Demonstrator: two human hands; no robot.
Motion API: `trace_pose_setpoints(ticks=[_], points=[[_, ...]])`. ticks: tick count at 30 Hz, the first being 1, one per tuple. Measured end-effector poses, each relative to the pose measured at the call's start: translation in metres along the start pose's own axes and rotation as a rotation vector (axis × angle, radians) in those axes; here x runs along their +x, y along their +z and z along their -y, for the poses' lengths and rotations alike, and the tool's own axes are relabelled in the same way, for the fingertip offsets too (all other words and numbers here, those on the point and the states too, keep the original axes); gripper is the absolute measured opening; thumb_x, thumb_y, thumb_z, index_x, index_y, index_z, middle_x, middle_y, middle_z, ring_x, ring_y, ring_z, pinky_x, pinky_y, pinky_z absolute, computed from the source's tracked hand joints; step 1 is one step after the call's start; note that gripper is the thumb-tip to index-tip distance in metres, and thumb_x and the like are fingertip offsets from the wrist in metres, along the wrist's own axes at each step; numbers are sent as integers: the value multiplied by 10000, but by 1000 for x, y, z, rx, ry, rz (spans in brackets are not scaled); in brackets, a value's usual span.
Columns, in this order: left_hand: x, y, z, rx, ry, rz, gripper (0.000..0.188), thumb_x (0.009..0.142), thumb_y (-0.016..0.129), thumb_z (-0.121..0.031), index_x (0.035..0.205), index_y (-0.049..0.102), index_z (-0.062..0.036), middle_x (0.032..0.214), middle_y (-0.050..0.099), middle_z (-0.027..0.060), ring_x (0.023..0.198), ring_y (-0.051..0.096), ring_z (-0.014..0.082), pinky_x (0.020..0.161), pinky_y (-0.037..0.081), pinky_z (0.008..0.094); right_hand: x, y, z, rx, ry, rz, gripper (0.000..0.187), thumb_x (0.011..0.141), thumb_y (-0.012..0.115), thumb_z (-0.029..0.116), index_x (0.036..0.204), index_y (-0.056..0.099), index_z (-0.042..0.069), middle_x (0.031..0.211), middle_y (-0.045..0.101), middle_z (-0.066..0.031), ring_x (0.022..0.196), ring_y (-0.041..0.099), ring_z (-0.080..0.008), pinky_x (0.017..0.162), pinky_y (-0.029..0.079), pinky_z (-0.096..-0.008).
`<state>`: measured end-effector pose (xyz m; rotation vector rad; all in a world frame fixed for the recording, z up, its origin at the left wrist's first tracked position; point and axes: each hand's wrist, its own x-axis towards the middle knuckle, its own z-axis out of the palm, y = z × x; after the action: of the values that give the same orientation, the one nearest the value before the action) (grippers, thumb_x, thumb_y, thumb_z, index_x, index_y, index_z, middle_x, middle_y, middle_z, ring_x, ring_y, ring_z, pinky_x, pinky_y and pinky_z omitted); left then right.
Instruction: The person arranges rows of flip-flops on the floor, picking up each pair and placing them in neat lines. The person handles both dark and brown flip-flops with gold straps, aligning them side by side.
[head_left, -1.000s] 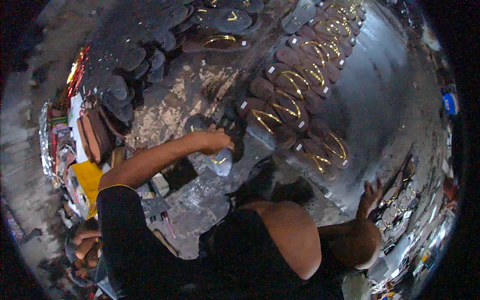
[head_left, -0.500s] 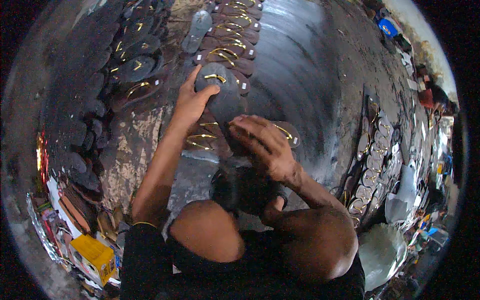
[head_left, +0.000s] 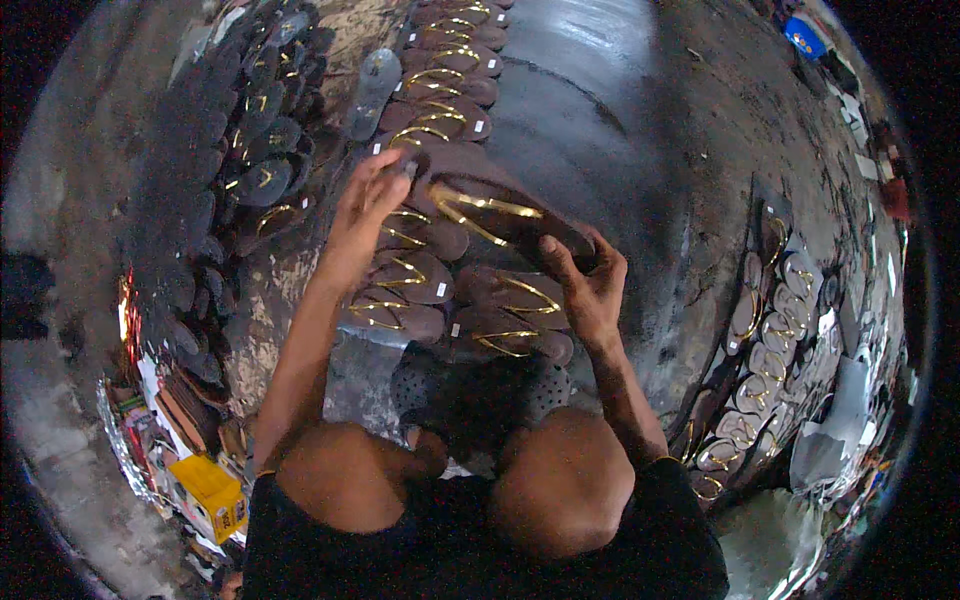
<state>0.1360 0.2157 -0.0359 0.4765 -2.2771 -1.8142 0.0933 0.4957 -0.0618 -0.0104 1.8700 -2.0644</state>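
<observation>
A brown flip-flop point(head_left: 515, 212) with gold straps is held up slantwise in front of me, straps facing up. My right hand point(head_left: 592, 285) grips its heel end, thumb on top and fingers along the far edge. By its toe end my left hand point(head_left: 368, 205) has its fingers apart; whether they touch the sole is blurred. Beneath lie brown flip-flops point(head_left: 415, 275) on the left and a second short stack point(head_left: 510, 320) on the right, both with gold straps and white labels. Beyond my hands a row of similar flip-flops point(head_left: 440, 90) runs away from me.
Dark sandals and soles point(head_left: 265, 140) lie in rows at the left, with one grey sole point(head_left: 378, 85) apart. Another sandal row point(head_left: 765, 350) lies at right beside pale sheets point(head_left: 840, 400). A yellow box point(head_left: 215, 490) sits among scraps at lower left. My knees point(head_left: 565, 480) are close below.
The sole my left hand gripped upright is no longer in that grasp. My right hand has moved right and now holds a strapped flip-flop. The whole view has shifted slightly.
</observation>
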Motion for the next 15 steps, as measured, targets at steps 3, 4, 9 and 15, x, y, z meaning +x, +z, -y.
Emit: trace_pose_setpoints(ticks=[3,4,9,15], points=[[0,13,-15,-262,-88,101,432,1009,648,-163,1428,557,-106,1319,633,74,1139,633,168,889,543,294,16,-24,-19,-29,37,60,511,882,836,271,1250,645,-27,1054,727,-90,933,663,-159,842,547,-310],[4,19,-12,-276,-120,111,444,1007,650,-152,1437,548,-113,1312,636,74,1130,634,165,878,544,287,18,-32,-25,23,75,67,527,881,836,280,1263,639,-24,1062,726,-88,937,663,-161,845,547,-310],[19,55,-7,-193,-181,-21,420,970,725,-177,1369,613,-112,1119,650,18,916,610,82,713,502,247,28,-64,-13,3,52,181,563,894,817,285,1334,614,-1,1125,724,-89,997,670,-175,897,550,-320],[18,68,63,214,-127,159,300,903,799,-191,1167,749,-59,952,702,-1,762,635,89,687,517,262,62,-114,-89,-156,-24,15,529,894,809,189,1357,619,18,1190,730,-95,1052,685,-181,943,550,-327]])
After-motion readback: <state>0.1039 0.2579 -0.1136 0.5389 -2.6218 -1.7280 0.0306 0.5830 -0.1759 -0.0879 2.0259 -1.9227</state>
